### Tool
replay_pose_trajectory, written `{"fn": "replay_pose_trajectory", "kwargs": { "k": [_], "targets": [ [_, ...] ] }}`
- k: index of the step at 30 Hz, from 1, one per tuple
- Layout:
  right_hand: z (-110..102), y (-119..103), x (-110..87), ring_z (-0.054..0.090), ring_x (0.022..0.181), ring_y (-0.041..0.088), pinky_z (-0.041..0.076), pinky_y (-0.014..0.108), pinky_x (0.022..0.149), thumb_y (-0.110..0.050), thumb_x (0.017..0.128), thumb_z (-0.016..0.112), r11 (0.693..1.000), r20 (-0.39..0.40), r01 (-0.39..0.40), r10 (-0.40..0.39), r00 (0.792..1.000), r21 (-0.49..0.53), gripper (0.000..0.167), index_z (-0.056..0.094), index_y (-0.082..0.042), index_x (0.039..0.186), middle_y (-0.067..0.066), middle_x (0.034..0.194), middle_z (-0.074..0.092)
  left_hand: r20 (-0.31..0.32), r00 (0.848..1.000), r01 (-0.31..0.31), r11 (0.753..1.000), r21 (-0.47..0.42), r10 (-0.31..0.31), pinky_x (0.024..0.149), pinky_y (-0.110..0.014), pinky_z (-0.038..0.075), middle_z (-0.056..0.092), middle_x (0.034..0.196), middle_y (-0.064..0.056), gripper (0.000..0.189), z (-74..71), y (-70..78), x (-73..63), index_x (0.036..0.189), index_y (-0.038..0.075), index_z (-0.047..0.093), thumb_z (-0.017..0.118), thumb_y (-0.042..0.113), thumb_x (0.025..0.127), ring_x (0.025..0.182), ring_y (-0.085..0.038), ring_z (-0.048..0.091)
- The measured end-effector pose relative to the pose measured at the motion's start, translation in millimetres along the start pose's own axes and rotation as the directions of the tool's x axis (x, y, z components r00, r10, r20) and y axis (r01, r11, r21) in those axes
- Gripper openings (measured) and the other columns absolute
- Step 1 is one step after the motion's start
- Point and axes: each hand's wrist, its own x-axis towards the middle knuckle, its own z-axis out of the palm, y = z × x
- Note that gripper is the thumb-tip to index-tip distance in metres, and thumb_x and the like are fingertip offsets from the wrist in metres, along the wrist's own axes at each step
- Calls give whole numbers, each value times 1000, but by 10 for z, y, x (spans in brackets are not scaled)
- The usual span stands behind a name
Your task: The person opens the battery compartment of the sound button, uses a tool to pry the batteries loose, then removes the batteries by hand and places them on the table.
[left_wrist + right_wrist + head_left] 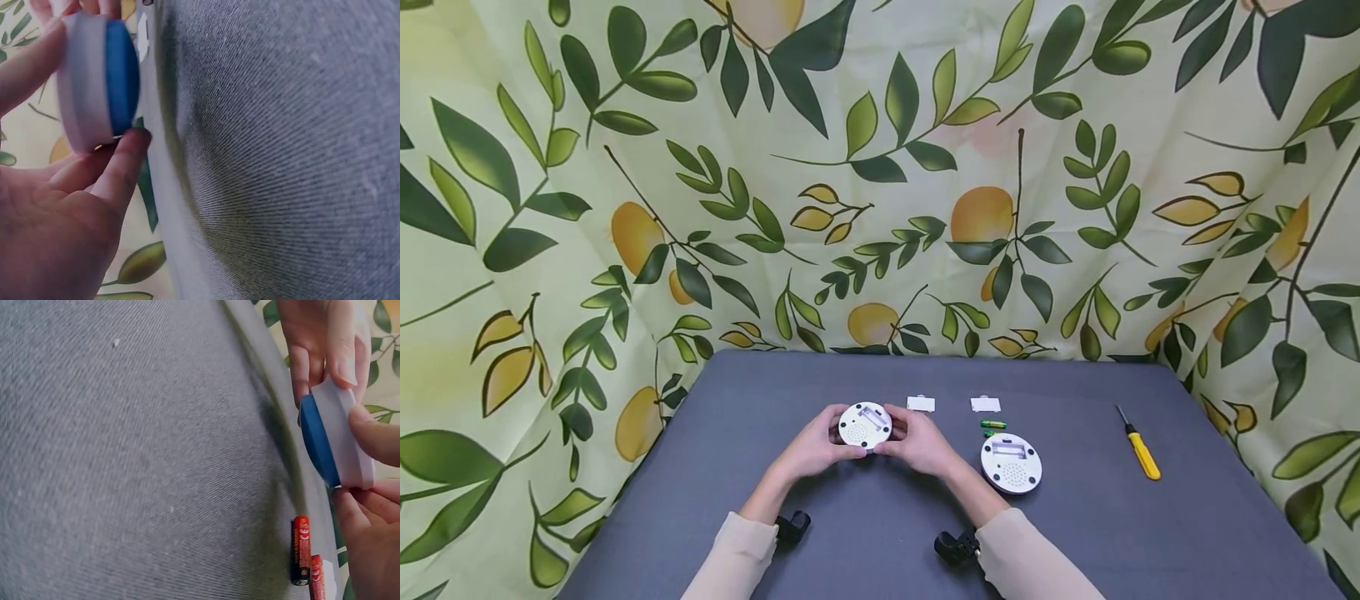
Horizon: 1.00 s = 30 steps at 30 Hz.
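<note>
Both hands hold a round white device [853, 434] above the table, its underside turned up. That side has an open battery compartment, speaker holes and dark feet; whether the compartment holds anything is too small to tell. Its other side is a blue dome [316, 440], facing the table. My left hand [811, 447] grips the left edge between thumb and fingers. On the opposite edge, my right hand [923, 444] pinches it likewise. A second round white device [1015, 477] lies to the right, underside up, its compartment open too.
Two small white covers [921, 404] lie beyond the hands. Behind the second device are small batteries [993, 424], greenish in the head view; batteries [301, 550] in the right wrist view look red. A yellow-handled screwdriver [1142, 454] lies far right on the grey table [865, 550].
</note>
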Motion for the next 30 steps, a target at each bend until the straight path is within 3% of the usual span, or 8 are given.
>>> {"fn": "replay_pose_trajectory", "kwargs": {
  "k": [5,9,16,22,26,30],
  "targets": [
    [28,73,5,59,124,42,51,40,98,0,84,80,1000,-8,0,0,1000,1,71,43,18,142,34,140,51,34,999,25,999,-26,-24,96,-47,51,60,132,-25,72,-4,-20,-2,137,-11,44,85,9,82,117,-36,63],
    [50,105,-7,61,121,43,52,41,96,1,84,80,1000,-25,17,-17,1000,-6,69,43,20,140,36,137,53,29,999,40,999,-11,-40,95,-46,51,62,129,-24,71,0,-29,-14,136,-11,45,85,10,82,117,-35,62],
    [37,30,-78,65,116,37,54,37,93,-9,88,79,992,-90,-20,9,996,-125,63,50,16,138,31,129,62,-18,999,53,995,80,-52,93,-46,51,64,125,-18,72,-5,-29,-47,137,-8,48,87,17,81,114,-32,63],
    [-86,-201,-234,64,118,38,53,41,95,-16,92,76,986,-89,-4,-10,996,-166,57,54,10,139,27,132,62,-56,997,71,983,170,-62,92,-47,50,64,126,-18,77,-33,-2,-85,140,-7,48,86,24,81,112,-31,63],
    [-198,-349,-394,64,118,37,51,46,97,-24,95,74,983,-96,-7,-11,995,-185,55,56,1,140,21,135,61,-102,991,105,968,229,-84,98,-53,47,60,135,-20,76,-61,38,-159,144,-5,47,81,32,86,119,-35,60],
    [-346,-439,-584,65,118,33,50,49,99,-31,96,72,976,-140,-20,-11,990,-216,52,60,-5,140,13,135,63,-168,985,100,946,307,-49,107,-57,39,54,142,-23,70,-86,111,-256,145,-3,49,73,37,93,132,-40,51]
  ]
}}
